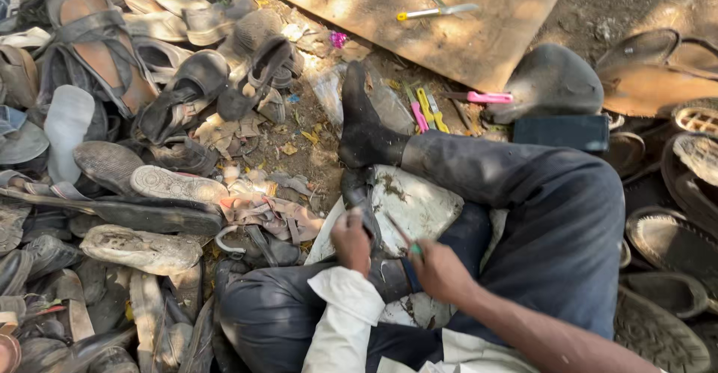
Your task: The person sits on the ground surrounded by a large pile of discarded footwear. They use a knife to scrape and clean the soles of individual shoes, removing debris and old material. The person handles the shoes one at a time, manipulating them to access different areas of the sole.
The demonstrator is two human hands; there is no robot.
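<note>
Bare dirt ground (598, 7) lies in dappled sunlight. A flat wooden board (449, 22) rests at the top, and a heap of worn shoes (120, 119) fills the left side.

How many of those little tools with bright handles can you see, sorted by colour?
Pink handles: 2
Yellow handles: 3
Green handle: 1, in the right hand, over the dark shoe that the left hand grips
Total: 6
</note>
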